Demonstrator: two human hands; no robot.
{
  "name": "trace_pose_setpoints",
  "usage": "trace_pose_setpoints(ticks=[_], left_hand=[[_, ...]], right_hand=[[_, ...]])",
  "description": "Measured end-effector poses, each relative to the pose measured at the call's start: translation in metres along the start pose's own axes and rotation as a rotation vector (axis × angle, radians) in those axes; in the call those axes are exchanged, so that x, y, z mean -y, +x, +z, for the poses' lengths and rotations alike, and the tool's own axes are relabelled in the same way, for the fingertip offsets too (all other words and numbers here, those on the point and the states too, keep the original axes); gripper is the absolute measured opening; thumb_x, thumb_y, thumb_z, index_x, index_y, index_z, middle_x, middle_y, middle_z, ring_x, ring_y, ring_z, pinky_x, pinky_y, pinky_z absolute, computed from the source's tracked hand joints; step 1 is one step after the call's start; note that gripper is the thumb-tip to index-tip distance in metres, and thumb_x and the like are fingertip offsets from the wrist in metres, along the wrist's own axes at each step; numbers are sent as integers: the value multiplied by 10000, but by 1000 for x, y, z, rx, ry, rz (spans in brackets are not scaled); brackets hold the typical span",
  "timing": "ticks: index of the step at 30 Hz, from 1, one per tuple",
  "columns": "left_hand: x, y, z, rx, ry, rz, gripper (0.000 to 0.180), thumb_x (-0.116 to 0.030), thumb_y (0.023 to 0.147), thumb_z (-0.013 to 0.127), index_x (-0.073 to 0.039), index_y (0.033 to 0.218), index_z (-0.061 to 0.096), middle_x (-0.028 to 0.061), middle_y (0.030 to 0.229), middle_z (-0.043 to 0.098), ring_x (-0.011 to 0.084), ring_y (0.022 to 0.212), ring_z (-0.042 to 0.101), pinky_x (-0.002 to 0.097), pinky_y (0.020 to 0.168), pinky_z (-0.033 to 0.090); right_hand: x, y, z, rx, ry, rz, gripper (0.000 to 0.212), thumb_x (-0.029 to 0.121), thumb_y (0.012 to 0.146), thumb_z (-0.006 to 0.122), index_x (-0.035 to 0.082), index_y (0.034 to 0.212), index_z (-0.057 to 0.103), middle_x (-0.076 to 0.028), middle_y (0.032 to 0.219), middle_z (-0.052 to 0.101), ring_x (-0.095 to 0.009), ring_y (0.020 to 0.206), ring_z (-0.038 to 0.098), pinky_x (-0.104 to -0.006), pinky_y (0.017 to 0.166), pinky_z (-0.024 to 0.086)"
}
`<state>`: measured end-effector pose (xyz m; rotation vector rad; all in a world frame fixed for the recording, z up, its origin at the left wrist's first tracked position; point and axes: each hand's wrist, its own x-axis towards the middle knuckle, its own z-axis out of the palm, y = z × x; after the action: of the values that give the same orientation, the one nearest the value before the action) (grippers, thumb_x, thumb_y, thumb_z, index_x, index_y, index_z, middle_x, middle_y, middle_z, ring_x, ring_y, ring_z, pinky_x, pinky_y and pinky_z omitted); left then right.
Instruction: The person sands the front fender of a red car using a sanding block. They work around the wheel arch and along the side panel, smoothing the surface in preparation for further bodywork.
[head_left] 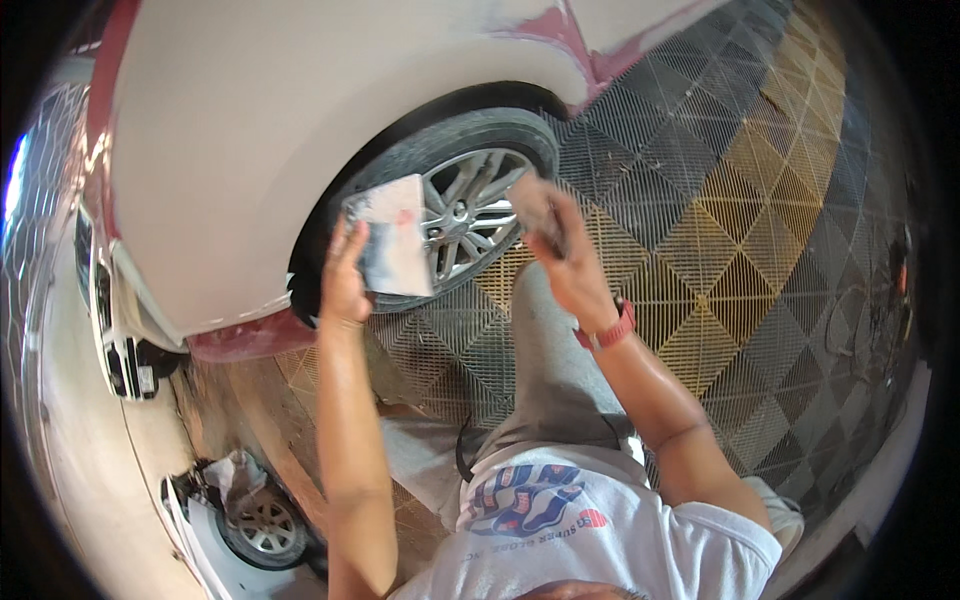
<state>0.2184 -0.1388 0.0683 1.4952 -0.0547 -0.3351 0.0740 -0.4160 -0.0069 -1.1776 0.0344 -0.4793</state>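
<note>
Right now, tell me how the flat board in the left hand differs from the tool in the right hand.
The flat board is broad, pale and smeared with grey and pink; the tool is narrower and darker. The left hand holds the board by its lower edge, in full view; the right hand wraps around the tool, hiding much of it. Both are raised before the wheel.
</note>
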Motion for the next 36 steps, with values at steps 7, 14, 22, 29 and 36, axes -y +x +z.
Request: trace_pose_setpoints(ticks=[7, 14, 22, 29, 36], left_hand=[[67, -103, 36, -324, -355, 92, 452, -274, 1138, 640, -51, 1525, 575, 91, 1460, 664, 230, 1335, 649, 395, 1163, 512], [97, -182, -12, -287, 485, -25, 580, -398, 1171, 572, 53, 1536, 553, 217, 1424, 691, 281, 1319, 640, 393, 1150, 464], [147, -196, -53, -790, -169, 226, 362, -312, 1188, 555, -31, 1410, 607, 95, 1301, 716, 163, 1147, 687, 341, 1011, 552], [149, -199, -60, -564, -686, 106, 366, -227, 1133, 641, -55, 1452, 593, 91, 1336, 720, 224, 1191, 720, 411, 1048, 594], [165, -220, -104, -512, -721, 65, 420, -267, 1133, 652, -61, 1494, 595, 81, 1395, 718, 229, 1267, 704, 403, 1124, 559]], right_hand=[[-3, -69, 43, 674, -815, -262, 740, -108, 858, 661, 171, 1538, 574, -214, 1540, 539, -457, 1503, 496, -502, 1144, 538], [7, -38, 54, 686, -1286, -356, 657, 20, 927, 672, 229, 1547, 621, -126, 1554, 562, -438, 1548, 464, -593, 1224, 443], [1, -106, 103, 1150, -1175, -409, 637, 24, 909, 657, 374, 1435, 737, -52, 1499, 618, -388, 1591, 423, -793, 1270, 245], [8, -124, 141, 1071, -1021, -198, 677, -17, 935, 635, 272, 1547, 614, -158, 1518, 552, -402, 1338, 637, -572, 1061, 565], [-47, -96, 98, 890, -1006, 114, 619, 46, 1031, 602, 133, 1625, 450, -165, 1517, 559, -355, 1250, 692, -473, 920, 638]])
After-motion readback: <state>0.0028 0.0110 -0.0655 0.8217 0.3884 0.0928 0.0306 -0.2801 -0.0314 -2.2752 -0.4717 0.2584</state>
